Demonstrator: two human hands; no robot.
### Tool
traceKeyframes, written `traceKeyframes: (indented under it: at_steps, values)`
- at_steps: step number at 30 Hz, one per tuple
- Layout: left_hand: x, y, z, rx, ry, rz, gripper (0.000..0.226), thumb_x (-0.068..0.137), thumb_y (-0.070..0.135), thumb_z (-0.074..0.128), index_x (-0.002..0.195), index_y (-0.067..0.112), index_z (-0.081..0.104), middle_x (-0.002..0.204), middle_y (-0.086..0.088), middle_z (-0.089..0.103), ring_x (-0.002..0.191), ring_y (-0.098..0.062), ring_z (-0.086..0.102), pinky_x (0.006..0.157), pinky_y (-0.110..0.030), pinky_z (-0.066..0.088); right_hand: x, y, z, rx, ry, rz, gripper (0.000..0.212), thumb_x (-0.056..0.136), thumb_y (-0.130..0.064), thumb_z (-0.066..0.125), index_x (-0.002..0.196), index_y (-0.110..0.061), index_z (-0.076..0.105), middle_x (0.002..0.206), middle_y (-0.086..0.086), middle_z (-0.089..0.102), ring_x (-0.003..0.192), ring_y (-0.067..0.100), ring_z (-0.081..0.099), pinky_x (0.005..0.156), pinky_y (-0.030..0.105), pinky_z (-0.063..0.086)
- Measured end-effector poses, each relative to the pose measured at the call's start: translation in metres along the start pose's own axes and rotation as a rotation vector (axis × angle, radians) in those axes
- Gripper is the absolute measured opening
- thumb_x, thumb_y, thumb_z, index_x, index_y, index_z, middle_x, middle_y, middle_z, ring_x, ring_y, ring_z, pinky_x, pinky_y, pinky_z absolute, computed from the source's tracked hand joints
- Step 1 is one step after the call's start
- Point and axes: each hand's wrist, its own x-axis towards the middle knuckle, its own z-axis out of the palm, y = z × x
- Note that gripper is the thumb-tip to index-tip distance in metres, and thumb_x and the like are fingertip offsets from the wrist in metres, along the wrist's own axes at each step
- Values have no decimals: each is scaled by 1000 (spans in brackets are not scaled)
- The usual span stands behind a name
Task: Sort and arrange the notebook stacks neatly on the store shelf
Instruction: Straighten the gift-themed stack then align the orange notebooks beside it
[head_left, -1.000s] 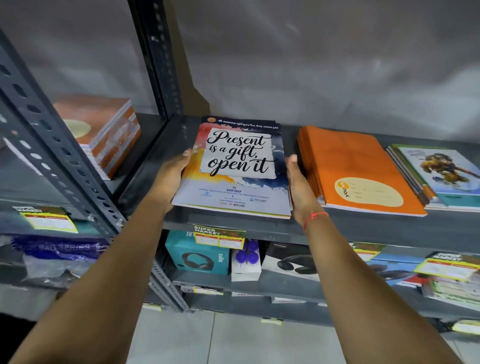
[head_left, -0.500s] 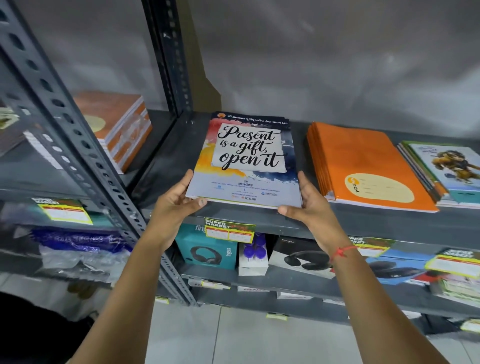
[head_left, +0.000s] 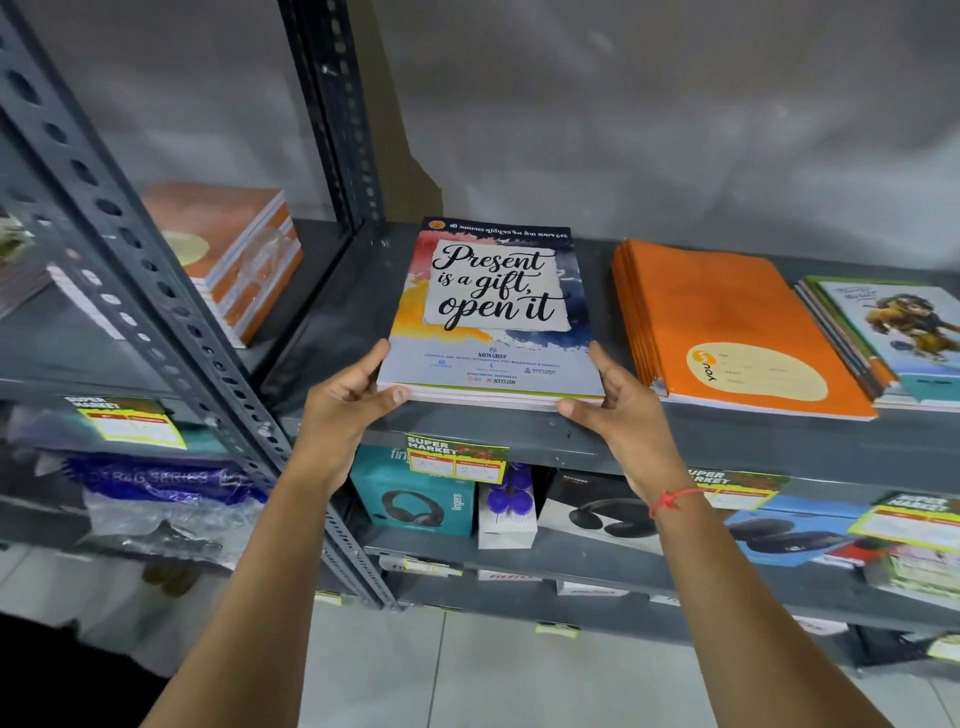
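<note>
Both hands (head_left: 483, 410) grip notebook stack (head_left: 493, 312) — orange stack (head_left: 727, 322) just beside.

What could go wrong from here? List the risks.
1. The "Present is a gift" stack sits right at the shelf's front edge; if the left hand and right hand at its near corners let go, it might slide off.
2. Pushed rightward, it may bump the orange stack.
</note>
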Motion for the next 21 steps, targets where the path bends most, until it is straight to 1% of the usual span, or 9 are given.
traceKeyframes:
  at_steps: [1, 4, 6, 7, 10, 15, 17, 19, 21]
  values:
    - [0, 0, 0, 1, 6, -4, 58, 81, -12, 56, 135, 2, 41, 128, 2, 52, 82, 16, 64, 68, -2, 49, 0, 0, 0, 1, 4, 0, 77, 77, 8, 67, 143, -10, 33, 124, -26, 46, 108, -7, 50, 81, -3, 43]
    - [1, 1, 0, 5, 30, -14, 57, 81, -11, 56, 135, 1, 42, 126, 5, 53, 82, 17, 64, 69, -2, 49, 0, -2, 2, 1, 15, 0, 76, 77, 8, 67, 143, -9, 34, 120, -30, 41, 109, -10, 46, 77, -7, 40]
    - [2, 3, 1, 3, 51, -20, 56, 81, -10, 57, 134, 1, 44, 125, 6, 53, 81, 18, 63, 69, -2, 49, 1, -3, 3, -8, 27, -2, 75, 77, 6, 67, 143, -9, 34, 125, -23, 40, 117, -6, 41, 81, -7, 38]
    - [3, 3, 2, 2, 68, -24, 55, 81, -9, 58, 133, 1, 45, 124, 7, 53, 80, 18, 63, 69, -2, 49, 1, -3, 3, -15, 35, -5, 75, 77, 5, 68, 142, -9, 35, 125, -20, 40, 119, -4, 40, 87, -3, 37]
    - [2, 3, 4, 9, 112, -26, 53, 80, -8, 60, 131, 1, 47, 117, 11, 56, 77, 18, 63, 71, -3, 50, 1, -4, 5, -18, 63, -2, 73, 77, 2, 68, 142, -11, 37, 124, -18, 44, 120, 0, 43, 104, 17, 36]
    - [2, 3, 6, -3, 148, -39, 53, 80, -7, 61, 130, 1, 48, 102, 15, 62, 75, 16, 64, 77, -4, 51, 0, -3, 6, 0, 63, -11, 71, 78, 2, 67, 142, -10, 37, 127, -16, 46, 118, 2, 46, 104, 19, 37]
    - [1, 3, 6, -13, 148, -44, 53, 80, -5, 61, 131, 3, 48, 100, 14, 64, 77, 15, 64, 80, -5, 51, 0, -2, 5, 21, 38, -14, 69, 81, 2, 64, 143, -11, 35, 129, -16, 45, 119, 2, 46, 99, 12, 40]
    - [-1, 3, 6, -20, 144, -45, 53, 81, -3, 61, 131, 4, 48, 108, 9, 64, 79, 13, 63, 85, -7, 49, -1, -2, 5, 29, 17, -16, 67, 84, 2, 60, 143, -11, 34, 130, -17, 42, 122, 0, 42, 88, 0, 39]
    - [-2, 4, 7, -20, 151, -41, 52, 81, -3, 61, 132, 5, 48, 115, 5, 61, 79, 13, 63, 85, -7, 49, -1, -1, 4, 36, 17, -20, 66, 85, 3, 59, 144, -11, 33, 132, -17, 41, 123, -1, 40, 85, -3, 39]
